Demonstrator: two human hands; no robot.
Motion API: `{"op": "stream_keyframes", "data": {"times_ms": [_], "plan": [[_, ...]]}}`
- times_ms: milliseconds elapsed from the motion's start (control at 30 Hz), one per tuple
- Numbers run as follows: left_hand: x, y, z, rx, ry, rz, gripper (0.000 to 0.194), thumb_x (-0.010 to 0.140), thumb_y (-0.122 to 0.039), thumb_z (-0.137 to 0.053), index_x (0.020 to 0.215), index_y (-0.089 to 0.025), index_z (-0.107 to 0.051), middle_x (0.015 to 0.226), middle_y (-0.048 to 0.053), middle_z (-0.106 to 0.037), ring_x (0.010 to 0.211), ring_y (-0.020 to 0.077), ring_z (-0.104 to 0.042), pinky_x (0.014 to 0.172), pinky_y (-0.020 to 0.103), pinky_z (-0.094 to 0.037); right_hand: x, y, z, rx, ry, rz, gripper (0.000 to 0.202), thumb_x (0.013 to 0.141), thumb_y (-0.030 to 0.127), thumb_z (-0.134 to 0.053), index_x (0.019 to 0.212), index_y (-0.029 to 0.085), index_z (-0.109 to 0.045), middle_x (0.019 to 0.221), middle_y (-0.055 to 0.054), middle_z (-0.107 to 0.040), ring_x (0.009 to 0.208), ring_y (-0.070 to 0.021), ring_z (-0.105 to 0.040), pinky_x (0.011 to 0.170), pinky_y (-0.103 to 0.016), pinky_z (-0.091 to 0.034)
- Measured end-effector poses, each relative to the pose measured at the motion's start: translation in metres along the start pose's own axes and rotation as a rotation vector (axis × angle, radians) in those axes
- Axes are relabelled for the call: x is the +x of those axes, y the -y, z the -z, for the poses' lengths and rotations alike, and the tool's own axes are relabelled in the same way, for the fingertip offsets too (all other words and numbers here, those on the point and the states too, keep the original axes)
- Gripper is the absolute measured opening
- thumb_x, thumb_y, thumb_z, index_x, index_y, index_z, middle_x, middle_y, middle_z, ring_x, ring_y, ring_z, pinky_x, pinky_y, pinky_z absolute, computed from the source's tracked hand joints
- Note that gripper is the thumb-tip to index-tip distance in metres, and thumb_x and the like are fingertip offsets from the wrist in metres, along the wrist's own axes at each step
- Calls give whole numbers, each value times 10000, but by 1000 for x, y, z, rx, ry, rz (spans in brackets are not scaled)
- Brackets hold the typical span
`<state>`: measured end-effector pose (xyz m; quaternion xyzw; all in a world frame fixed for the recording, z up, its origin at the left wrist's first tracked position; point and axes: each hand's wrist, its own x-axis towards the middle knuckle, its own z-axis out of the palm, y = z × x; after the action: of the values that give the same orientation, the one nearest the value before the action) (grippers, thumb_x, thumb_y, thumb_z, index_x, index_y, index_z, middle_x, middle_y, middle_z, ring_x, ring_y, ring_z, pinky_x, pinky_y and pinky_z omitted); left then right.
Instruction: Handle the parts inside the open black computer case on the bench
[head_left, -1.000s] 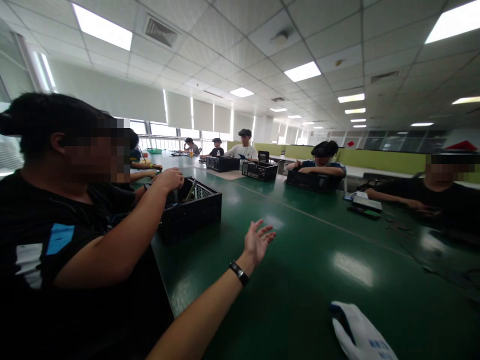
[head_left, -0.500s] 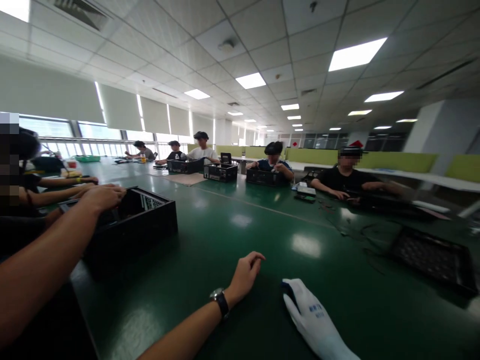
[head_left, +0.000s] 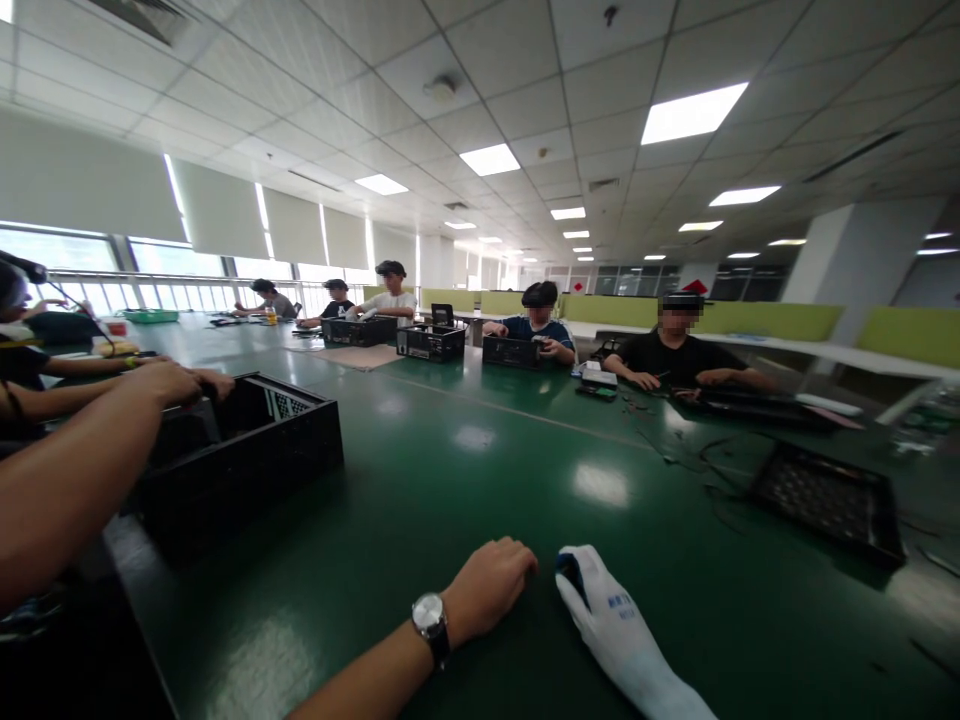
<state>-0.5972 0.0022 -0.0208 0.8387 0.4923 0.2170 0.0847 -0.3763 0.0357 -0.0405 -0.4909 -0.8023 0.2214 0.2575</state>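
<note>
So the left hand (head_left: 491,590) has its fingers curled over the green tabletop (head_left: 420,490), can't tell how closed. White-gloved right hand (head_left: 619,620) is just beside, thumb parted from fingers. Open black computer case (head_left: 247,475)'s well left of both hands' fingers.

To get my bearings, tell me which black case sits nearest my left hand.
The left foreground case, a forearm reaching over it; the others stand farther away.

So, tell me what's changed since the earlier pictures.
Your left hand moved away from the black computer case and nearer the white glove, its open fingers now curled. No grasp or release shows. The glove's shape looks unchanged; a neighbour's arm stays by the case.
</note>
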Motion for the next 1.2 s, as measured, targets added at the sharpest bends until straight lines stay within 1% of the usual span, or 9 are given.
{"op": "stream_keyframes", "data": {"times_ms": [67,167,300,433,600,833,1033,1100,1200], "plan": [[0,1,1,-12,-43,13,261,910,10,-475,1011,-180,-623,1072,31,-642,944,162,-553,815,270,-442,-1,2,0,-14,13,3,379,983,431,-389,1262,201,-503,1174,-104,-622,1041,-234,-665,945,-382,-534],[-1,5,0,-34,-86,45,248,875,31,-467,905,-175,-601,1000,17,-619,887,144,-527,767,248,-425,-3,8,3,-43,40,0,396,985,424,-383,1276,187,-507,1197,-117,-614,1057,-236,-654,958,-395,-527],[-5,8,-2,-43,-73,44,242,871,23,-475,876,-175,-614,951,6,-620,835,129,-534,726,239,-417,-3,15,6,-69,65,-4,406,985,414,-374,1286,181,-517,1216,-123,-611,1070,-236,-647,966,-403,-521],[-6,6,-1,-48,-46,24,236,902,-10,-490,857,-182,-645,940,2,-654,854,132,-575,764,249,-435,-2,20,8,-87,70,5,404,983,408,-372,1277,181,-531,1204,-119,-624,1055,-235,-654,961,-398,-520],[-5,8,-3,-50,-23,9,246,921,-26,-488,893,-194,-666,954,1,-683,900,145,-604,805,261,-451,-3,22,11,-94,71,5,402,979,400,-377,1273,181,-542,1202,-117,-636,1059,-231,-660,964,-376,-517],[-5,3,-2,-37,-72,-21,219,934,-125,-553,1113,-216,-642,1049,20,-646,925,160,-593,794,263,-470,-3,15,5,-109,20,72,387,996,401,-372,1263,190,-557,1190,-115,-641,1063,-230,-655,968,-376,-511],[-5,4,-4,-32,-49,-1,209,968,-116,-527,1127,-203,-631,1088,32,-653,952,167,-611,818,274,-483,-4,14,4,-112,31,65,413,1004,402,-391,1316,182,-548,1228,-111,-636,1106,-228,-644,996,-373,-504],[-5,4,-4,-17,-28,-13,201,994,-138,-505,1132,-207,-634,1080,32,-674,961,175,-621,846,294,-483,-4,15,5,-112,34,57,425,1005,404,-395,1331,178,-548,1248,-111,-633,1125,-228,-640,1010,-370,-500],[-5,3,-4,15,14,2,215,1012,-161,-486,1144,-220,-645,1052,31,-694,941,185,-629,839,313,-483,-3,15,6,-115,29,56,429,1007,408,-397,1334,181,-555,1257,-107,-636,1138,-227,-639,1015,-362,-501]]}}
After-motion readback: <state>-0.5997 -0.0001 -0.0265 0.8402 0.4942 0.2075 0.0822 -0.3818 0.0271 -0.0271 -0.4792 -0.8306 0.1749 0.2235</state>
